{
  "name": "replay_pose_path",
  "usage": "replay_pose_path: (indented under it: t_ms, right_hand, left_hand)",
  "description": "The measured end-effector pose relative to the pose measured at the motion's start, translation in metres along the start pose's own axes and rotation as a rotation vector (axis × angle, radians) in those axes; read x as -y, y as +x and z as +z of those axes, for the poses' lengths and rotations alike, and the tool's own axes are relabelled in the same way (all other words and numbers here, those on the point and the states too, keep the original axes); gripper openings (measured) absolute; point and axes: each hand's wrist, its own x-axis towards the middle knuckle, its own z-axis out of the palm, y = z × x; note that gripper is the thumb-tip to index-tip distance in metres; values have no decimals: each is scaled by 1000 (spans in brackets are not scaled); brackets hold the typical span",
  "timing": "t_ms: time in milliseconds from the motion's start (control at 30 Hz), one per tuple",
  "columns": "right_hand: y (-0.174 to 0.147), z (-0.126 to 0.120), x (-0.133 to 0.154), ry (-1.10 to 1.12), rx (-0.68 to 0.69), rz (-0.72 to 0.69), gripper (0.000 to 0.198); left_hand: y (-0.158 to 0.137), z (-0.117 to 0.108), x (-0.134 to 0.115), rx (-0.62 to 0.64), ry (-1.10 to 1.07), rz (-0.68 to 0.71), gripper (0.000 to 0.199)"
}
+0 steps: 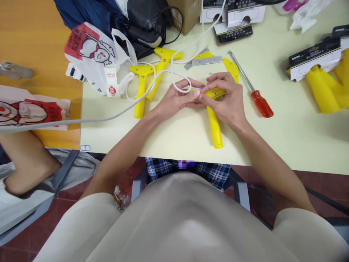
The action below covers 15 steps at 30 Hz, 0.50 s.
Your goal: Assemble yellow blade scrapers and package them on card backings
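Observation:
In the head view, a yellow scraper (214,127) lies between my two hands, its handle pointing down toward the table's near edge. My left hand (181,95) is closed on the left end of the scraper's head. My right hand (227,96) grips the head from the right, thumb and fingertips meeting those of the left hand. The fingers hide whatever small part may be pinched there. A screw shows in the head beside the right fingers. Beyond the hands are a metal blade (207,60), a loose yellow plate (231,69) and a tiny metal piece (211,73).
Right of my hands lies a screwdriver (262,103) with a red handle. Two yellow scrapers (140,94) rest at left under a white cable (114,117). Black-and-white boxes (313,58) and more yellow handles (323,91) sit right. A plastic bag (92,47) and another person's arm (27,160) are left.

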Motion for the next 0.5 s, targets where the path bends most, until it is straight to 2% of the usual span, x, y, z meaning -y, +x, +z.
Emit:
replay_pose_path:
  t_ms: [133, 500]
  right_hand:
    - [0, 0, 1, -4, 15, -5, 34]
    - [-3, 0, 5, -15, -8, -102, 29]
  left_hand:
    - [-1, 1, -2, 16, -32, -4, 47]
    - [-2, 6, -8, -50, -57, -28, 34]
